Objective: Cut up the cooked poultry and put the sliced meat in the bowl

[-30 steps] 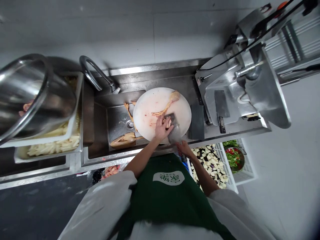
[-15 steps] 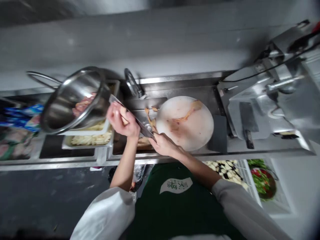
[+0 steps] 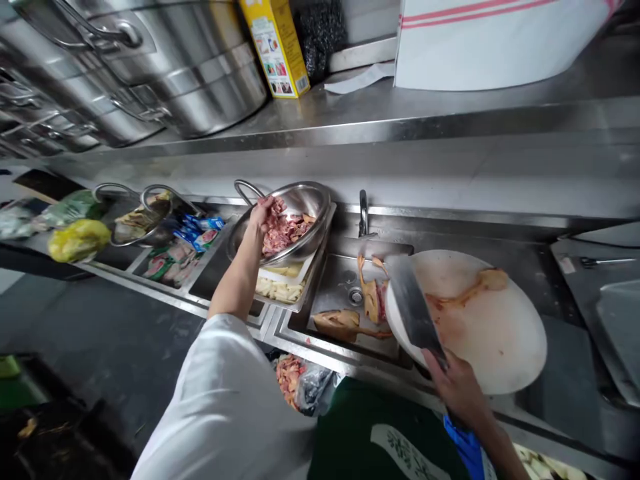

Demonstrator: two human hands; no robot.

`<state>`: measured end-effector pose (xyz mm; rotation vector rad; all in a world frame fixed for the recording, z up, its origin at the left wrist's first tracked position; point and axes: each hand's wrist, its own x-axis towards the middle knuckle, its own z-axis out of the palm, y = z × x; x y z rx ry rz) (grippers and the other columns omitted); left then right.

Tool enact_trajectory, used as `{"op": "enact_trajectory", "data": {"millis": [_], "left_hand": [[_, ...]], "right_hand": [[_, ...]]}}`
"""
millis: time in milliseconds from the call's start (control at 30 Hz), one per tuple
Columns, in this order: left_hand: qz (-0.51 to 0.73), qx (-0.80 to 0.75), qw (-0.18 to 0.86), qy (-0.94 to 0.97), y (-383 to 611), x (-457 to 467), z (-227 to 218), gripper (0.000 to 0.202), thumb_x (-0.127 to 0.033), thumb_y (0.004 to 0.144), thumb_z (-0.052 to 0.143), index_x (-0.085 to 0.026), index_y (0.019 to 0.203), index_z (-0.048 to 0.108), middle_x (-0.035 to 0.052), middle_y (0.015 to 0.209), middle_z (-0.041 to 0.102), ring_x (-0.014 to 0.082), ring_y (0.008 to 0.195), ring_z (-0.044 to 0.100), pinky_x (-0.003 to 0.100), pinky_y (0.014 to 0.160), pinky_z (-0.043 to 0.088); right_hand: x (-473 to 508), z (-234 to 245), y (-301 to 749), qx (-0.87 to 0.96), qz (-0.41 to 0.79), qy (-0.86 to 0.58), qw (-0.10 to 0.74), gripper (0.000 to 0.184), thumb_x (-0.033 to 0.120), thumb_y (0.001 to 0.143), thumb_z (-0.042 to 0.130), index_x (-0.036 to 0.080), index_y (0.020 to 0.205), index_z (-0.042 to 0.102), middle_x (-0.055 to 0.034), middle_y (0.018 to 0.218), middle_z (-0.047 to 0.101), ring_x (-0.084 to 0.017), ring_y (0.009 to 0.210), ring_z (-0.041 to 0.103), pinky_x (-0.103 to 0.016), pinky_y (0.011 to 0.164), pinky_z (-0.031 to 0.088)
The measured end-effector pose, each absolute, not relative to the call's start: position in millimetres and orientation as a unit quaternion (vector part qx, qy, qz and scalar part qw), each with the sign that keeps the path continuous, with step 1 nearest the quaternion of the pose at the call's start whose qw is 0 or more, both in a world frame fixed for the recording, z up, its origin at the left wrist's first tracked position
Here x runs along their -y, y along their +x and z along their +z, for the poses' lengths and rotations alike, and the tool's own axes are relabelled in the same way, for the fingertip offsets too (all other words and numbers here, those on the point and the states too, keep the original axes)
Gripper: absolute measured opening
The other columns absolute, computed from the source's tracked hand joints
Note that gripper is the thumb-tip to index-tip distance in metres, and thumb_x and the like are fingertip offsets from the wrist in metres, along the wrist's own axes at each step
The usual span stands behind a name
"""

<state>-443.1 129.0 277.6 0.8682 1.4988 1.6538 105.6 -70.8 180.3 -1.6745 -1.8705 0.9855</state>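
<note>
My left hand (image 3: 261,213) reaches into a tilted steel bowl (image 3: 305,198) of chopped raw meat (image 3: 283,231), its fingers on the meat at the bowl's left rim. My right hand (image 3: 457,389) is closed round the handle of a cleaver (image 3: 413,308), whose blade points away over the left edge of a round white cutting board (image 3: 500,347). A poultry piece (image 3: 475,283) lies on the far side of the board.
Poultry parts (image 3: 350,321) lie in the steel sink (image 3: 335,283) under the tap (image 3: 363,212). Trays of pale strips (image 3: 277,288) sit beneath the bowl. More bowls and packets stand at left. Big pots (image 3: 165,60) and a yellow box (image 3: 276,43) fill the shelf above.
The view swung left and down. My left hand went from beside the cleaver into the meat bowl. My right hand brought the cleaver back over the board's left edge.
</note>
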Motion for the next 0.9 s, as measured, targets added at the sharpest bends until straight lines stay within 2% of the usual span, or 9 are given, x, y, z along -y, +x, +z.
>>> {"op": "enact_trajectory", "data": {"millis": [100,233,367,433,533,633,700,800,900], "left_hand": [[0.610,-0.603,0.406,0.316,-465,-137,272,0.025,-0.038,0.096,0.066,-0.016,0.089,0.057,0.0027,0.076,0.068,0.0109,0.064,0.063,0.023,0.058,0.055],[0.588,-0.586,0.424,0.361,-488,-143,287,0.023,-0.035,0.094,0.068,-0.015,0.102,0.061,0.0058,0.087,0.072,0.0142,0.070,0.068,0.025,0.059,0.056],[0.545,-0.592,0.421,0.418,-504,-142,297,0.039,-0.025,0.083,0.078,-0.015,0.116,0.060,0.0049,0.083,0.073,0.0115,0.055,0.063,0.021,0.049,0.049],[0.506,-0.636,0.403,0.420,-508,-141,294,0.034,-0.023,0.082,0.078,-0.013,0.111,0.062,0.0045,0.075,0.071,0.0076,0.043,0.052,0.018,0.041,0.039],[0.471,-0.720,0.317,0.399,-510,-141,283,0.021,-0.030,0.089,0.069,-0.010,0.090,0.064,0.0049,0.062,0.067,0.0052,0.036,0.038,0.017,0.036,0.027],[0.437,-0.767,0.254,0.394,-508,-141,276,0.028,-0.032,0.093,0.060,-0.009,0.078,0.064,0.0036,0.048,0.058,0.0093,0.038,0.042,0.018,0.038,0.029],[0.409,-0.771,0.270,0.406,-505,-139,273,0.024,-0.027,0.091,0.060,-0.009,0.076,0.065,0.0042,0.049,0.058,0.0106,0.039,0.046,0.019,0.039,0.031],[0.393,-0.761,0.299,0.420,-502,-134,272,0.011,-0.018,0.084,0.063,-0.008,0.081,0.066,0.0069,0.060,0.067,0.0089,0.037,0.043,0.019,0.037,0.029],[0.413,-0.744,0.291,0.438,-498,-129,278,0.013,-0.016,0.078,0.065,-0.007,0.087,0.068,0.0077,0.066,0.070,0.0076,0.037,0.042,0.019,0.037,0.030]], "right_hand": [[90,166,143,0.630,0.327,-0.671,0.216,0.027,0.058,0.075,0.053,0.034,0.064,0.059,-0.0086,0.057,0.067,-0.031,0.057,0.067,-0.038,0.054,0.052],[112,147,184,0.547,0.335,-0.754,0.140,0.041,0.066,0.073,0.050,0.032,0.051,0.048,-0.0050,0.044,0.057,-0.027,0.046,0.060,-0.036,0.051,0.048],[118,132,209,0.510,0.331,-0.788,0.091,0.042,0.067,0.071,0.049,0.030,0.051,0.048,-0.0080,0.048,0.060,-0.028,0.052,0.063,-0.036,0.055,0.048],[117,128,217,0.504,0.327,-0.795,0.083,0.039,0.065,0.070,0.048,0.029,0.055,0.051,-0.0097,0.051,0.062,-0.030,0.056,0.065,-0.037,0.057,0.049],[115,125,228,0.500,0.329,-0.799,0.061,0.035,0.062,0.070,0.047,0.029,0.059,0.053,-0.0106,0.052,0.062,-0.032,0.058,0.066,-0.038,0.057,0.049],[115,121,239,0.504,0.324,-0.800,0.043,0.034,0.060,0.071,0.047,0.029,0.060,0.054,-0.0102,0.050,0.059,-0.033,0.058,0.067,-0.040,0.058,0.049],[116,118,245,0.509,0.320,-0.798,0.035,0.032,0.059,0.071,0.047,0.030,0.060,0.055,-0.0098,0.049,0.059,-0.033,0.059,0.067,-0.040,0.059,0.049],[117,113,248,0.513,0.319,-0.797,0.020,0.032,0.058,0.072,0.047,0.030,0.058,0.055,-0.0093,0.049,0.059,-0.033,0.060,0.067,-0.040,0.060,0.049],[116,105,247,0.516,0.319,-0.795,0.014,0.033,0.058,0.073,0.045,0.031,0.057,0.054,-0.0099,0.053,0.061,-0.033,0.062,0.068,-0.039,0.061,0.049]]}}
